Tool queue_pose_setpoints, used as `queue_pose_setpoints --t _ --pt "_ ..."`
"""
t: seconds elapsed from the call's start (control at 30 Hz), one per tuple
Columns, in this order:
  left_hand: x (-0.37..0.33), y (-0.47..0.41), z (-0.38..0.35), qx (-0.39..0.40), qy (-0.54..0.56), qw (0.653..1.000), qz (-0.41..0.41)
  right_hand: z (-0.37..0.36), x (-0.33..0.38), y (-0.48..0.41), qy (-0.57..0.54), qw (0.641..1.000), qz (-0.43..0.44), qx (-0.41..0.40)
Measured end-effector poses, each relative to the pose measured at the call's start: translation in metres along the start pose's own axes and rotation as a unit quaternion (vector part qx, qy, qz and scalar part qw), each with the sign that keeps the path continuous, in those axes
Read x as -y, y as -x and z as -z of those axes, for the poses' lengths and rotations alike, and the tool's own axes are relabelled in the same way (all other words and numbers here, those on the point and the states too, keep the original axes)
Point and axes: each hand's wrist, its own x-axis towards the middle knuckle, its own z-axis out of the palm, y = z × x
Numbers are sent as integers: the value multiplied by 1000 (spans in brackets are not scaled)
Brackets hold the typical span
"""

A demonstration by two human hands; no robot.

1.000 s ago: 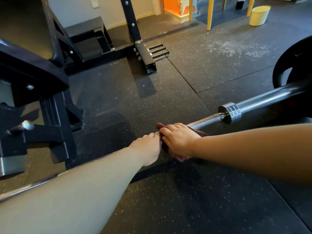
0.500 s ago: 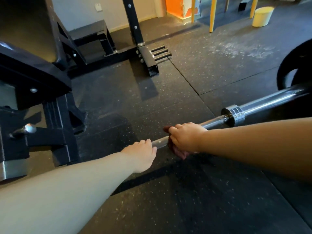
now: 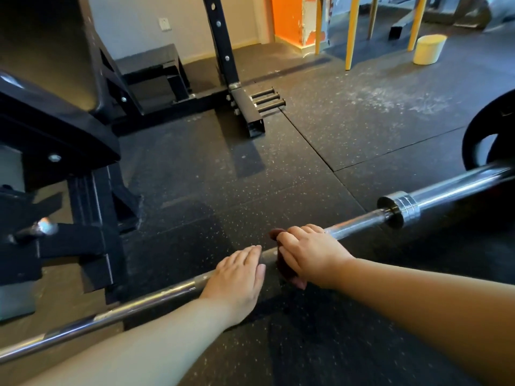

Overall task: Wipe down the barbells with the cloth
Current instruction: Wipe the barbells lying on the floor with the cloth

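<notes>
Head view: the barbell [image 3: 167,298] lies low over the rubber floor [image 3: 278,176], its long axis running lower left to upper right toward the collar [image 3: 398,208] and plate [image 3: 479,135]. The right hand [image 3: 309,254] has its grip clenched round the dark red cloth [image 3: 284,267], wrapped on the shaft. The left hand [image 3: 237,277] rests flat on the shaft just left of it, grasping nothing. The stroke likely follows the axis; the collar side is free, the left side blocked.

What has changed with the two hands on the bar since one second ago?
The hands touched then; now the left hand has slid back along the bar, away from the right hand, leaving bare bar between. Unchanged: the right hand grips the cloth round the bar; the left rests on it.
</notes>
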Motion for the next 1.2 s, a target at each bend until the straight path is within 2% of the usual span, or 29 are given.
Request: queue_pose_setpoints --t 0.07,0.13,0.23,0.33,0.43,0.57,0.67,0.77,0.87,0.93,1.07,1.13,1.2 --pt "-1 -2 -2 -13 -13 1000 1 5 -7 1 15 1000 10 20" --pt "-5 -3 -7 -32 -30 999 15 4 0 -1 43 999 -1 6" --pt "-10 -9 -8 -37 -28 999 28 -1 28 -9 -14 997 -79 1" --pt "-6 -5 -6 -28 -38 999 10 -8 44 -16 -8 999 -34 5" --pt "4 -1 0 -2 -23 1000 -13 0 18 -9 7 1000 -13 26" --pt "5 3 3 9 -29 999 -21 1 -12 3 -1 992 -120 -37" --pt "-1 2 3 3 -25 1000 -9 -11 9 -1 -31 982 -179 -60" --pt "-4 0 4 -6 -27 1000 1 -13 32 -8 -58 988 -136 -51" --pt "-1 2 4 -6 -24 1000 0 -5 22 -5 -44 995 -94 -12" --pt "1 4 4 0 -17 1000 -1 -1 4 -1 -9 994 -112 2" --pt "1 5 5 7 -15 1000 2 0 -5 1 -13 976 -216 -34" --pt "-1 4 5 2 -15 1000 5 -9 17 -2 -22 977 -205 -50" --pt "-5 3 5 -3 -14 1000 8 -16 35 -3 -22 988 -146 -51"
